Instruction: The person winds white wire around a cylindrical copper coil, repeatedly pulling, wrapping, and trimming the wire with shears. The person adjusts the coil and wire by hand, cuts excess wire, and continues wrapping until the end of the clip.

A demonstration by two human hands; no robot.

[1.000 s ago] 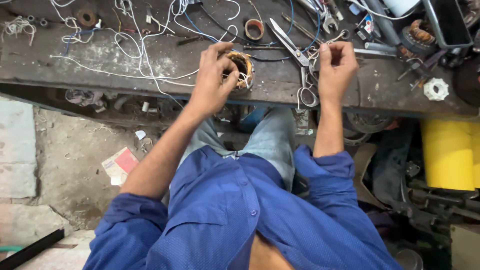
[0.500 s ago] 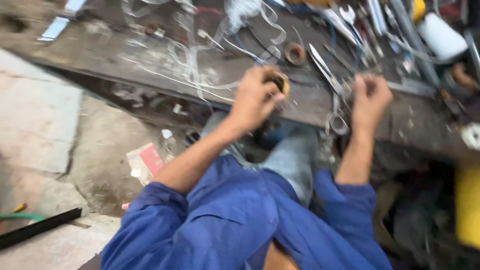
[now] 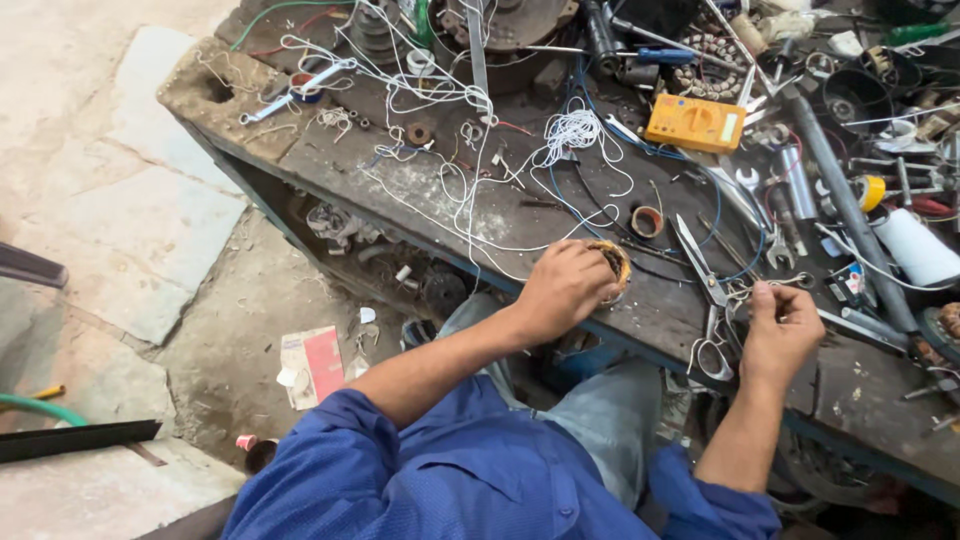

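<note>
My left hand (image 3: 562, 287) grips a small round coil wound with copper wire (image 3: 612, 262) at the near edge of a dark, cluttered workbench (image 3: 420, 190). My right hand (image 3: 780, 325) is closed, pinching a thin wire (image 3: 762, 290) that runs toward the coil. Scissors (image 3: 708, 300) lie on the bench between my hands, handles toward me. Both blue sleeves and grey trousers fill the lower view.
White wires (image 3: 470, 150) sprawl across the bench. An orange multimeter (image 3: 695, 123), a brown tape ring (image 3: 647, 221), a white cylinder (image 3: 915, 250), wrenches and metal parts lie behind. Stone floor at left holds a red-and-white paper (image 3: 312, 365) and a green hose (image 3: 40, 408).
The view has swung left and tilted, showing more of the floor and bench. My hands keep their hold on the coil and the wire.
</note>
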